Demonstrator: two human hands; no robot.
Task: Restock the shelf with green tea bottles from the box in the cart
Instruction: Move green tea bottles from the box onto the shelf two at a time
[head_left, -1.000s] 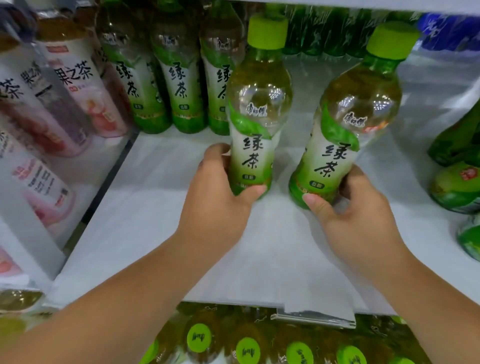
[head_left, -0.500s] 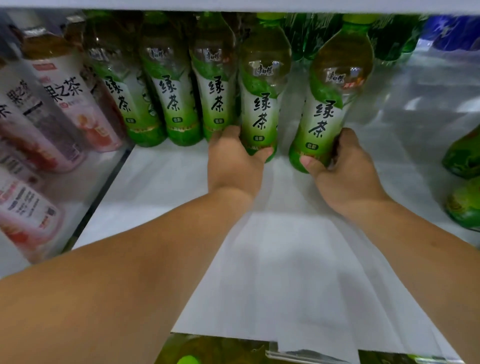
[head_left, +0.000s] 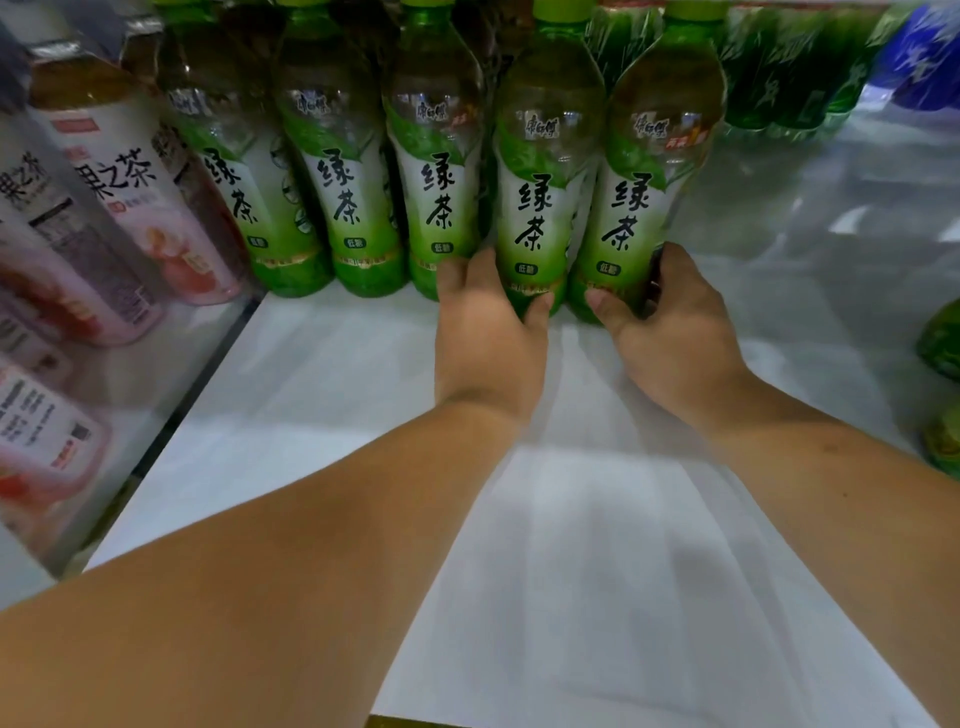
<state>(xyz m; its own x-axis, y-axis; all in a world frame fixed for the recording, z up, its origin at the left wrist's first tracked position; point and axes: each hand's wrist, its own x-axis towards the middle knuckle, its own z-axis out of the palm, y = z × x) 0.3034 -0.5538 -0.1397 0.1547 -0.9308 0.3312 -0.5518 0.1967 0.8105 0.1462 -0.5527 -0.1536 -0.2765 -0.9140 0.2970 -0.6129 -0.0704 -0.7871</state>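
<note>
Head view, the only one supplied: the left hand (head_left: 488, 322) is wrapped round the base of the first green tea bottle (head_left: 540, 208), thumb across the front and fingers behind. The right hand (head_left: 670, 322) clasps the base of the second green tea bottle (head_left: 644, 208) in the same way. Both bottles stand roughly upright toward the back of the white shelf (head_left: 571, 545), touching each other and extending rightward a row of three shelved green tea bottles (head_left: 343, 197). Whether their bases rest fully on the shelf cannot be told, since the hands cover them. Judged status: five bottles face forward, and release of the two held ones is pending. Bare shelf lies right of the row and across the front, so considerable restocking appears outstanding. Pink fruit tea bottles (head_left: 130, 208) occupy the adjoining bay on the left, and wrapped green packs (head_left: 779, 67) sit behind. Neither box nor cart is in view, so remaining stock cannot be assessed.
</note>
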